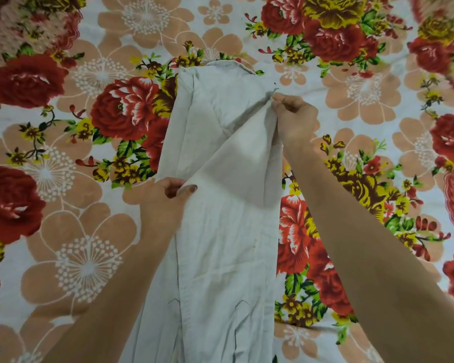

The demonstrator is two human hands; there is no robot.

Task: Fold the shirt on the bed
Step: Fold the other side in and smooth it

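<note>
A pale grey-white shirt (220,244) lies lengthwise down the middle of the bed, collar at the far end, its sides folded inward into a narrow strip. My left hand (168,197) pinches a fold of the cloth at the shirt's left edge, about halfway along. My right hand (294,116) pinches the cloth near the right shoulder. Between the two hands a triangular flap of fabric is lifted and stretched diagonally across the shirt. The lower hem runs out of view at the bottom.
The bed is covered by a sheet (76,153) printed with red roses, peach blossoms and yellow flowers. It spreads flat on both sides of the shirt. Both my bare forearms reach in from the bottom of the view.
</note>
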